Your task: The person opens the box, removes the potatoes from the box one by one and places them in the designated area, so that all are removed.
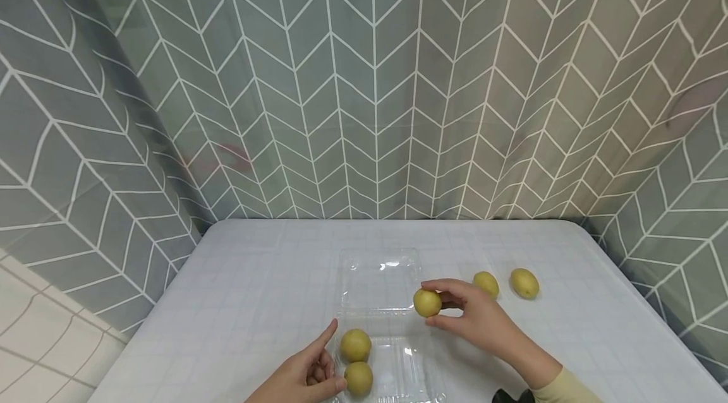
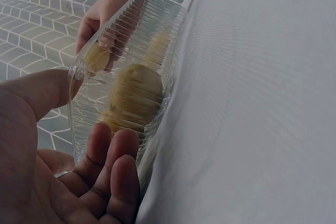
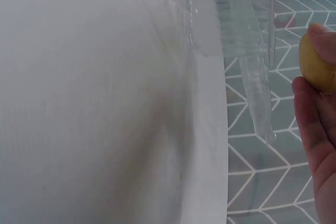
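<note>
Where the white-covered bench [image 1: 256, 289] ends, a gray-green curtain [image 1: 352, 74] with white chevron lines hangs behind it and along both sides. Cloth on bench pale, faintly creased. Lower left: a pale surface with gray grid lines [image 1: 45, 340].

Clear plastic container, opened out: base [image 1: 398, 368] near the person, lid [image 1: 375, 283] folded flat on the far side, so the pair runs lengthwise fore and aft. Two yellow fruits [image 1: 356, 345] sit one behind the other along the left side of the base.

Held fruit [image 1: 427, 303]: raised off the bench, near the lid's front right corner as seen from the head. Looks nearly round; long axis and pointing end cannot be told. Loose fruits, two, on the bench right of the lid: the right-hand oval fruit [image 1: 524, 283] lies on its side, long axis slanting from back left to front right; the partly hidden fruit [image 1: 486, 284] beside it, just behind the right hand, slants much the same.

Right hand [image 1: 463, 314] pinches the held fruit, thumb on the near side, fingers on the far side; forearm slants in from lower right, cream sleeve [image 1: 569, 387] below the wrist. Left hand [image 1: 304, 371] relaxed at the container's left wall: index stretched forward, thumb at the rim, remaining fingers loosely bent.
</note>
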### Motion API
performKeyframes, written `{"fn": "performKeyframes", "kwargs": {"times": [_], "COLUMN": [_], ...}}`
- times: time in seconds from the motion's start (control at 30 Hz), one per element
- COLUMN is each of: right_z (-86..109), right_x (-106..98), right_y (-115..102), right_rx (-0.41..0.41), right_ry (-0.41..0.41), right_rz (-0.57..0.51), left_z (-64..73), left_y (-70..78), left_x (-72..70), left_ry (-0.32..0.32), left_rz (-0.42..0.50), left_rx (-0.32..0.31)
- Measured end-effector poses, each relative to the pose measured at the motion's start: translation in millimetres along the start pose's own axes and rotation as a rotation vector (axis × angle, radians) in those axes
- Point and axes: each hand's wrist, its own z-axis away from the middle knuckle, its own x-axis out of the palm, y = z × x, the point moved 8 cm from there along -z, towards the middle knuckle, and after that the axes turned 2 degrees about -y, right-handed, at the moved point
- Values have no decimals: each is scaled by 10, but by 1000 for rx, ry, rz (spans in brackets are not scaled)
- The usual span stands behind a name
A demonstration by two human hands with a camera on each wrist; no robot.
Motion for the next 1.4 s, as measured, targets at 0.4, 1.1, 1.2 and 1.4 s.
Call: {"fn": "performKeyframes", "kwargs": {"times": [0.4,1.1,1.2,1.4], "right_z": [62,228,255,333], "right_x": [-225,-700,-779,-952], "right_y": [189,576,630,723], "right_rx": [75,275,304,376], "right_ry": [53,189,206,241], "right_rz": [-14,-33,1,52], "left_z": [7,-5,-7,-9], "left_y": [17,10,9,2], "left_x": [2,1,0,-1], "left_ry": [-1,-10,-8,0], "left_rz": [-1,-19,-22,-26], "left_rx": [2,15,14,5]}}
